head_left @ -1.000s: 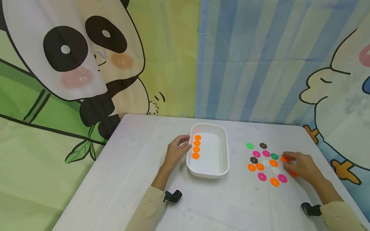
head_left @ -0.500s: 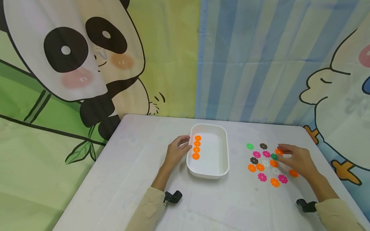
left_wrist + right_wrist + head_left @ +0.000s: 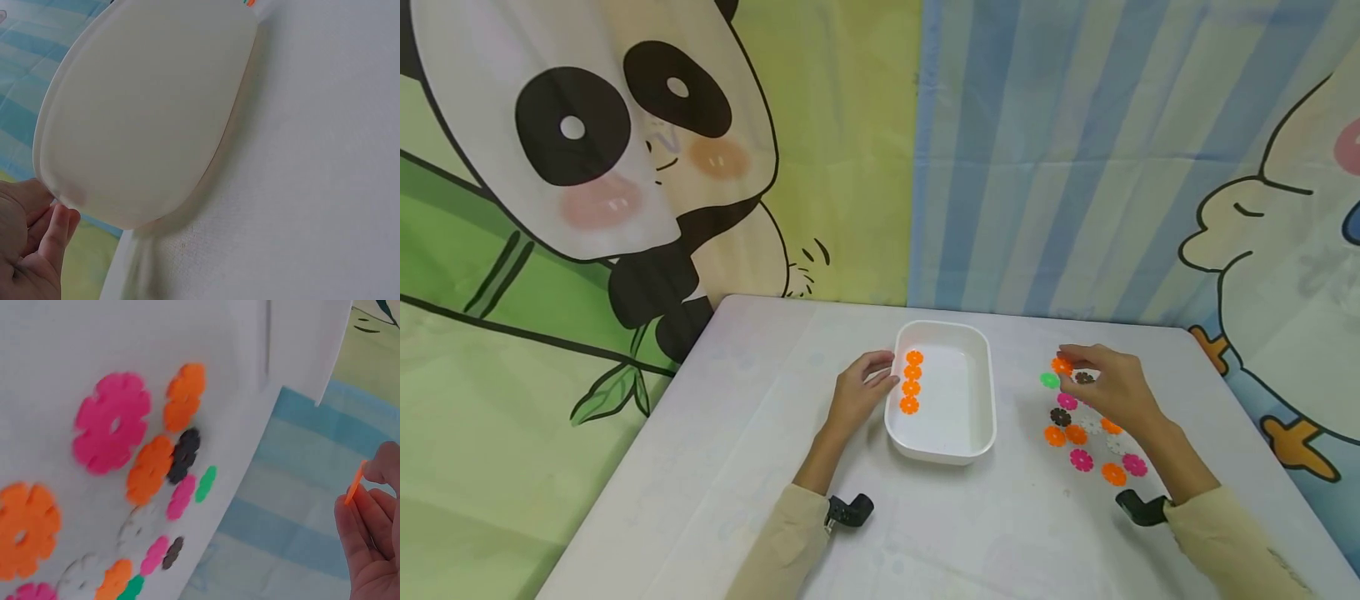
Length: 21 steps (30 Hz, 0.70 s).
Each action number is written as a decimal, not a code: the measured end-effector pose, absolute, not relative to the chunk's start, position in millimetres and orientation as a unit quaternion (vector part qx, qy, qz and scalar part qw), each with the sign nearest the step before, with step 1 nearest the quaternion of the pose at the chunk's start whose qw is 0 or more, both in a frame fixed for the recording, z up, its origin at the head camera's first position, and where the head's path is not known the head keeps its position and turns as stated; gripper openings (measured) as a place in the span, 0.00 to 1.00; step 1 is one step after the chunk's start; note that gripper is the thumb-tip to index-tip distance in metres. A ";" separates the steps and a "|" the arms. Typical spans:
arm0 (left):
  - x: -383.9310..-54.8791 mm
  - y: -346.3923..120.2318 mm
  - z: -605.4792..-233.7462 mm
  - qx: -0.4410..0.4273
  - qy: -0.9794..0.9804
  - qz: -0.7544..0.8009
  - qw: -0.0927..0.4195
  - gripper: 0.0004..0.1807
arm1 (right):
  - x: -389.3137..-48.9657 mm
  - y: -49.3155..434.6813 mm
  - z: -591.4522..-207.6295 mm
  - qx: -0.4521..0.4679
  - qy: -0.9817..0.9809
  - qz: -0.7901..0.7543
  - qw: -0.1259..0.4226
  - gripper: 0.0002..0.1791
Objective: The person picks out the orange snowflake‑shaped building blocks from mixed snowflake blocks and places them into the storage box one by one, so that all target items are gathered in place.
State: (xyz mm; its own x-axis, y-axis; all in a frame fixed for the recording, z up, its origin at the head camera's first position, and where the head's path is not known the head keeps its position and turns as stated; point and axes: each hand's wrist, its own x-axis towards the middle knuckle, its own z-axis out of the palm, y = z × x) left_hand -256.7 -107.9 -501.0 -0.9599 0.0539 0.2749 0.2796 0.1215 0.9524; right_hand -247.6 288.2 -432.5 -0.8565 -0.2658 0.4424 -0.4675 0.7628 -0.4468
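Observation:
A white plastic tray (image 3: 951, 392) stands on the table, with several orange flower-shaped discs (image 3: 912, 388) in a column along its inner left side. My left hand (image 3: 859, 392) rests its fingertips against the tray's left edge. In the left wrist view the left hand (image 3: 37, 231) touches the tray's outer wall (image 3: 144, 112) near the rim. My right hand (image 3: 1112, 383) is raised over the loose discs and pinches one orange flower-shaped disc (image 3: 1062, 367) between thumb and fingers. The right wrist view shows that held orange disc (image 3: 355, 482) edge-on in the right hand (image 3: 372, 531).
Loose flower-shaped discs lie right of the tray: pink (image 3: 1082, 460), orange (image 3: 1114, 474), dark brown (image 3: 1061, 417), light green (image 3: 1050, 380) and white ones. The right hand and forearm cover some. A cartoon-printed curtain (image 3: 1000, 167) hangs behind the table's far edge.
My right hand has picked up an orange disc at the right of the group and carried it left and away from me, above the other discs. The left hand stays at the tray.

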 end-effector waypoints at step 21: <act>-257.2 -107.7 -498.7 -0.111 -0.737 -0.662 0.084 0.21 | -257.1 145.4 -423.3 0.315 -0.875 0.351 0.111 0.22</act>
State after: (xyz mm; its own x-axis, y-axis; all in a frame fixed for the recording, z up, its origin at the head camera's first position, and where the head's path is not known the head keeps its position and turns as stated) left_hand -257.2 -107.7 -498.7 -0.9615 0.0527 0.2698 0.2739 0.0992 0.9566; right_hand -257.1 145.4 -423.3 -0.7770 -0.4735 0.4147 -0.6288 0.5547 -0.5448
